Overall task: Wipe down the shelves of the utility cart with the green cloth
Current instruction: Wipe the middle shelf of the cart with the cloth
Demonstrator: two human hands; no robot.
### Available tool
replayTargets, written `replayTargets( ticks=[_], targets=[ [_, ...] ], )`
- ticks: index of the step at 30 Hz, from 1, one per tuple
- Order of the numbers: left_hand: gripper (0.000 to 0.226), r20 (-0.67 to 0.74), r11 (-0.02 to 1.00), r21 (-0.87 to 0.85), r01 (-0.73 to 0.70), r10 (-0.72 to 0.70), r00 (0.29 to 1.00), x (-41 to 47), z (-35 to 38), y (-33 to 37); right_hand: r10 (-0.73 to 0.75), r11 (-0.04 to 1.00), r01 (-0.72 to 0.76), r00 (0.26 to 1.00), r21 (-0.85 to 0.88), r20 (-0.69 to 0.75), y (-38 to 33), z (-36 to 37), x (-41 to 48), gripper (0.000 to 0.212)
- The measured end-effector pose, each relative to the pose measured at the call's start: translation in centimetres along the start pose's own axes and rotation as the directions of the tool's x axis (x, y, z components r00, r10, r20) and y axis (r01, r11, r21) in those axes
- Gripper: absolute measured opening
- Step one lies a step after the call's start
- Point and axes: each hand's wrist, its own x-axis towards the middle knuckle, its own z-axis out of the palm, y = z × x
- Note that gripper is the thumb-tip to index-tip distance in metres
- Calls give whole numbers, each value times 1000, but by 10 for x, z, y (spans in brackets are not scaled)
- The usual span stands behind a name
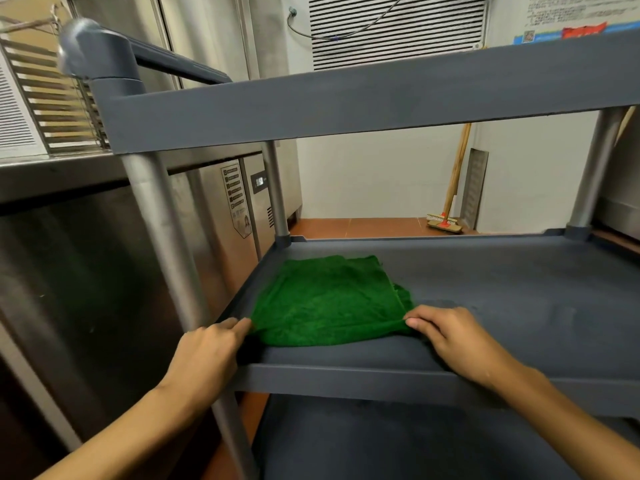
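The cloth [329, 299] lies flat on the middle shelf [502, 289] of the cart [166, 216], left of centre in the frame, tucked toward that shelf's left rim. Both hands are on its near edge. The left hand [207, 348] pinches the near-left corner, and the right hand [450, 337] pinches the near-right corner between thumb and fingertips. The left pinch looks closed on the fabric, though the knuckles hide part of it.

From the two grips the cloth spreads away toward the far rim, so its near edge runs left to right between the hands. It is folded, with a loose layer showing at its right side. The long bare stretch of the shelf runs off to the right of the frame. I'd judge the wipe has to travel that way, with the right hand leading since it is nearer that ground.

Each shelf is a shallow tray with a raised rim. The middle one holds only the cloth. The lower shelf [415, 445], at the bottom of the frame, shows nothing on the part visible. The top shelf [346, 105] is seen edge-on, so what is on it is hidden.
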Motion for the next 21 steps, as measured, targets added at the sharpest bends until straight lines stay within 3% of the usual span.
replayTargets(
  ticks=[7, 14, 21],
  targets=[
    [51, -81, 990, -141, -31, 20, 997, -18, -16, -9, -13, 1000, 15, 997, 24, -70, -7, -9, -6, 20],
    [49, -96, 988, -146, -53, 39, 995, -35, -25, -13, -97, 995, 96, 991, -8, -94, -20, -16, -18, 50],
    [47, -117, 981, -185, -54, 33, 993, -54, -25, -14, -165, 986, 168, 972, -1, -167, -29, -13, -42, 38]
  ],
)
